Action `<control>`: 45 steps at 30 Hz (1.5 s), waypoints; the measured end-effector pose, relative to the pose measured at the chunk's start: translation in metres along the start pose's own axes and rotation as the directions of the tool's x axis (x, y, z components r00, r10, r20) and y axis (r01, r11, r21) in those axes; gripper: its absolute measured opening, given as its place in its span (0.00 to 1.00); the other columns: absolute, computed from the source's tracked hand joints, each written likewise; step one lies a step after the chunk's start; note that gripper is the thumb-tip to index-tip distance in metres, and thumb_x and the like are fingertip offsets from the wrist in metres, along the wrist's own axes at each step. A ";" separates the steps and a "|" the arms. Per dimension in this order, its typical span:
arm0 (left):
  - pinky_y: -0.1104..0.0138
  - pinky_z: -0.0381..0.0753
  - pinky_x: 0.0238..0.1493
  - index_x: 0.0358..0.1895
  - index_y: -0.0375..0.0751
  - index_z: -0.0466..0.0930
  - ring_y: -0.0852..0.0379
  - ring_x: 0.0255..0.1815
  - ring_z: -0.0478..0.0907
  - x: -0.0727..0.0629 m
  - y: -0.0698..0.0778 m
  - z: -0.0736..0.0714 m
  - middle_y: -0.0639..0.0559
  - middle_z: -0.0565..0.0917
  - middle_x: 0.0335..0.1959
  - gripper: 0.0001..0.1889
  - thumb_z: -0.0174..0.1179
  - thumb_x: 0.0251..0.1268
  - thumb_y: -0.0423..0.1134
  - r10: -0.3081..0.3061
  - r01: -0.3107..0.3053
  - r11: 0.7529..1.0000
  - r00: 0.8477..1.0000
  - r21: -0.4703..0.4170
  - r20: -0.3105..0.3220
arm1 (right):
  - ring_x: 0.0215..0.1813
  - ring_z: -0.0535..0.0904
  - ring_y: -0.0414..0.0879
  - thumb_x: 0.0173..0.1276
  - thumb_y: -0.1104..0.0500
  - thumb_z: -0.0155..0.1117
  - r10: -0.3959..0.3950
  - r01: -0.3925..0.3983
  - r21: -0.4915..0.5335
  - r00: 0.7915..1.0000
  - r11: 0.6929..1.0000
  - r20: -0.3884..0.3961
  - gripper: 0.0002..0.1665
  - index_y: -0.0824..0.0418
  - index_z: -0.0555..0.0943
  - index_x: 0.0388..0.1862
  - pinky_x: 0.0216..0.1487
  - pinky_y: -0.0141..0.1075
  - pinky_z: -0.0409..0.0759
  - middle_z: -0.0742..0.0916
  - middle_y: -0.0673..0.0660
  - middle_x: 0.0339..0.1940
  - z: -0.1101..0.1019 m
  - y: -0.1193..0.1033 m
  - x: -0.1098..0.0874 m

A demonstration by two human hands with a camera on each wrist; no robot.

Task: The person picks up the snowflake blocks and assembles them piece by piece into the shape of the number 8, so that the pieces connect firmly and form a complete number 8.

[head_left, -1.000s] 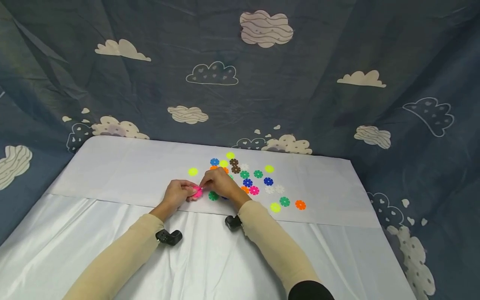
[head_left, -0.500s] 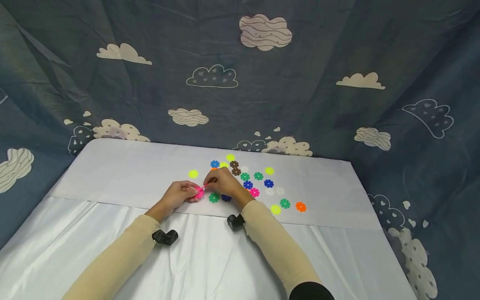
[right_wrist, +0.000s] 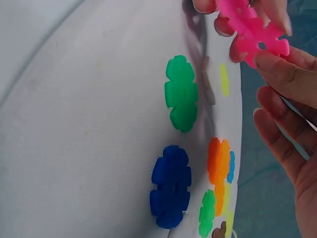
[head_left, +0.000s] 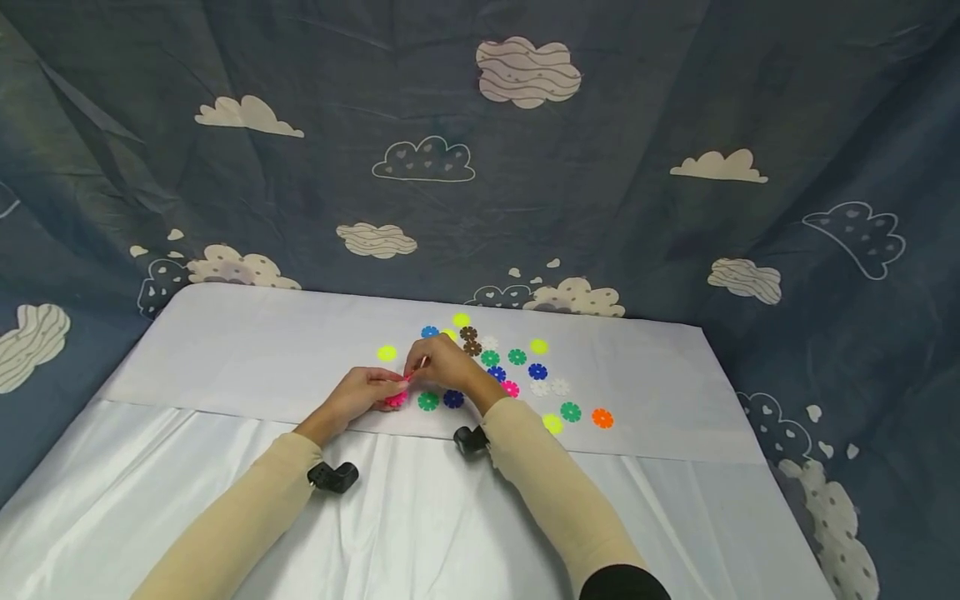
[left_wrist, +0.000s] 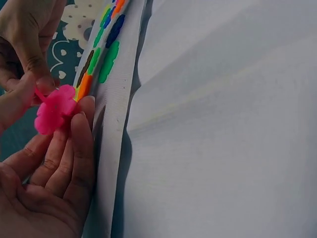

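Note:
Over the white table, my left hand [head_left: 362,392] holds a pink flower-shaped interlocking disc [head_left: 396,400] between thumb and fingers. My right hand [head_left: 442,364] pinches a second pink disc [right_wrist: 265,43] right beside it. In the right wrist view the two discs meet at an angle and overlap. The left wrist view has the left hand's disc [left_wrist: 57,108] face-on, the other edge-on under the right thumb. Just right of the hands lie a green disc [head_left: 428,402] and a dark blue disc [head_left: 453,399].
Several loose discs are spread beyond and right of the hands, among them a brown disc [head_left: 472,348], a yellow disc [head_left: 386,353] and an orange disc [head_left: 602,418]. A white cloth [head_left: 247,350] covers the table. Behind hangs a dark curtain [head_left: 315,192] with clouds.
The right hand has moved slightly and turned its pink disc against the left one. The left hand's disc has tilted, now lower beneath the fingers. The head view has shifted slightly.

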State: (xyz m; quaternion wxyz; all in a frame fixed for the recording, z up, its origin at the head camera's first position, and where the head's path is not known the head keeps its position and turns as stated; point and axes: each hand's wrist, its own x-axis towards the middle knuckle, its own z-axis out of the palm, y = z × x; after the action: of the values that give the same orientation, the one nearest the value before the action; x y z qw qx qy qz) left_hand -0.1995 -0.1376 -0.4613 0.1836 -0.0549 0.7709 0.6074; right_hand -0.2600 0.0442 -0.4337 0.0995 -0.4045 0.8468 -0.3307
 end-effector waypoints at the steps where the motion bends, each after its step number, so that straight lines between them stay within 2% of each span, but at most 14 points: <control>1: 0.69 0.83 0.38 0.54 0.26 0.77 0.61 0.32 0.82 0.000 0.000 0.000 0.47 0.86 0.37 0.21 0.64 0.64 0.40 0.001 -0.001 1.000 1.000 0.003 -0.005 | 0.38 0.81 0.43 0.58 0.69 0.71 0.006 -0.006 -0.006 1.000 1.000 0.002 0.05 0.64 0.87 0.34 0.42 0.26 0.80 0.87 0.55 0.34 0.000 0.000 -0.001; 6: 0.69 0.82 0.41 0.54 0.27 0.78 0.62 0.34 0.81 -0.001 -0.003 -0.001 0.46 0.85 0.41 0.21 0.63 0.65 0.41 -0.017 0.017 1.000 1.000 0.014 -0.006 | 0.38 0.77 0.41 0.61 0.62 0.71 0.139 -0.138 -0.058 0.990 0.989 0.007 0.12 0.60 0.86 0.45 0.44 0.27 0.78 0.85 0.51 0.35 0.001 0.004 -0.011; 10: 0.68 0.80 0.49 0.55 0.28 0.77 0.62 0.40 0.80 -0.001 -0.004 -0.003 0.45 0.83 0.48 0.20 0.60 0.68 0.41 -0.050 0.049 0.998 0.999 -0.036 -0.002 | 0.35 0.74 0.42 0.61 0.58 0.71 0.249 -0.245 -0.080 0.967 0.966 0.045 0.10 0.58 0.86 0.41 0.40 0.29 0.76 0.82 0.49 0.30 0.002 0.005 -0.023; 14: 0.66 0.79 0.54 0.58 0.26 0.74 0.62 0.43 0.79 -0.002 -0.004 -0.007 0.42 0.81 0.53 0.21 0.58 0.70 0.39 -0.033 0.034 0.995 0.999 -0.094 0.023 | 0.36 0.74 0.43 0.57 0.55 0.75 0.318 -0.310 -0.094 0.944 0.946 0.090 0.14 0.58 0.85 0.41 0.41 0.30 0.76 0.81 0.48 0.30 0.006 0.003 -0.030; 18: 0.67 0.78 0.54 0.60 0.26 0.72 0.63 0.43 0.79 -0.002 -0.003 -0.008 0.38 0.78 0.58 0.22 0.57 0.71 0.39 -0.016 0.021 0.994 0.999 -0.108 0.043 | 0.38 0.73 0.43 0.56 0.55 0.75 0.352 -0.341 -0.121 0.933 0.932 0.078 0.16 0.59 0.84 0.41 0.45 0.31 0.75 0.80 0.48 0.32 0.013 0.004 -0.031; 23: 0.65 0.76 0.58 0.62 0.27 0.71 0.62 0.45 0.77 -0.001 -0.005 -0.008 0.39 0.77 0.59 0.23 0.55 0.72 0.41 -0.038 0.042 0.994 0.998 -0.101 0.042 | 0.37 0.73 0.43 0.57 0.60 0.75 0.322 -0.315 -0.106 0.945 0.943 0.053 0.13 0.58 0.79 0.38 0.42 0.31 0.75 0.79 0.49 0.30 0.016 0.004 -0.032; 26: 0.64 0.75 0.59 0.63 0.27 0.68 0.61 0.47 0.76 0.001 -0.006 -0.008 0.39 0.75 0.59 0.24 0.54 0.73 0.41 -0.043 0.047 0.994 0.998 -0.102 0.039 | 0.34 0.73 0.43 0.58 0.64 0.73 0.281 -0.280 -0.045 0.959 0.959 0.027 0.13 0.57 0.76 0.37 0.39 0.31 0.74 0.78 0.51 0.28 0.016 0.005 -0.031; 29: 0.67 0.76 0.57 0.64 0.25 0.67 0.62 0.46 0.77 0.002 -0.007 -0.007 0.38 0.75 0.59 0.24 0.53 0.74 0.40 -0.031 0.035 0.993 0.999 -0.111 0.040 | 0.33 0.75 0.43 0.60 0.66 0.70 0.279 -0.277 0.078 0.960 0.958 -0.017 0.11 0.58 0.78 0.39 0.38 0.30 0.75 0.80 0.51 0.29 0.017 0.008 -0.027; 32: 0.70 0.78 0.52 0.63 0.22 0.66 0.65 0.43 0.77 0.002 -0.009 -0.007 0.39 0.77 0.56 0.23 0.52 0.74 0.38 -0.004 0.010 0.994 0.999 -0.113 0.047 | 0.31 0.79 0.43 0.63 0.68 0.67 0.311 -0.283 0.271 0.948 0.920 -0.065 0.10 0.62 0.80 0.43 0.37 0.31 0.80 0.81 0.54 0.32 0.019 0.012 -0.023; 35: 0.73 0.78 0.49 0.62 0.21 0.67 0.67 0.41 0.77 0.002 -0.011 -0.007 0.42 0.79 0.51 0.22 0.52 0.74 0.36 0.011 -0.006 0.993 0.999 -0.116 0.050 | 0.30 0.83 0.46 0.65 0.70 0.63 0.346 -0.260 0.458 0.931 0.850 -0.113 0.11 0.67 0.81 0.47 0.35 0.34 0.83 0.82 0.59 0.34 0.022 0.015 -0.018; 37: 0.73 0.77 0.48 0.62 0.21 0.67 0.67 0.40 0.77 0.002 -0.012 -0.007 0.43 0.80 0.50 0.22 0.52 0.74 0.36 0.019 -0.013 0.993 0.998 -0.118 0.052 | 0.30 0.84 0.47 0.65 0.70 0.63 0.365 -0.232 0.546 0.919 0.805 -0.147 0.12 0.69 0.80 0.48 0.35 0.36 0.84 0.82 0.60 0.34 0.023 0.016 -0.014; 42: 0.74 0.78 0.46 0.62 0.20 0.66 0.68 0.39 0.77 0.003 -0.013 -0.006 0.48 0.81 0.45 0.22 0.51 0.74 0.35 0.040 -0.031 0.991 0.997 -0.132 0.063 | 0.30 0.84 0.45 0.63 0.71 0.65 0.437 -0.222 0.661 0.882 0.717 -0.179 0.14 0.71 0.81 0.48 0.37 0.38 0.85 0.80 0.58 0.34 0.027 0.014 -0.005; 45: 0.75 0.78 0.45 0.61 0.19 0.66 0.68 0.38 0.78 0.003 -0.014 -0.006 0.51 0.82 0.41 0.21 0.50 0.74 0.34 0.053 -0.043 0.989 0.996 -0.144 0.070 | 0.30 0.84 0.46 0.62 0.72 0.65 0.458 -0.226 0.699 0.874 0.679 -0.163 0.15 0.71 0.81 0.49 0.37 0.39 0.85 0.80 0.57 0.33 0.029 0.010 -0.001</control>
State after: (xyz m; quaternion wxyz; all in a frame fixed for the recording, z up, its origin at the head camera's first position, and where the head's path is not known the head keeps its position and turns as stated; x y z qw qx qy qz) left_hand -0.1989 -0.1466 -0.4741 0.1928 -0.0268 0.7193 0.6669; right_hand -0.2534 0.0355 -0.4625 0.1559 -0.1147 0.7396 -0.6446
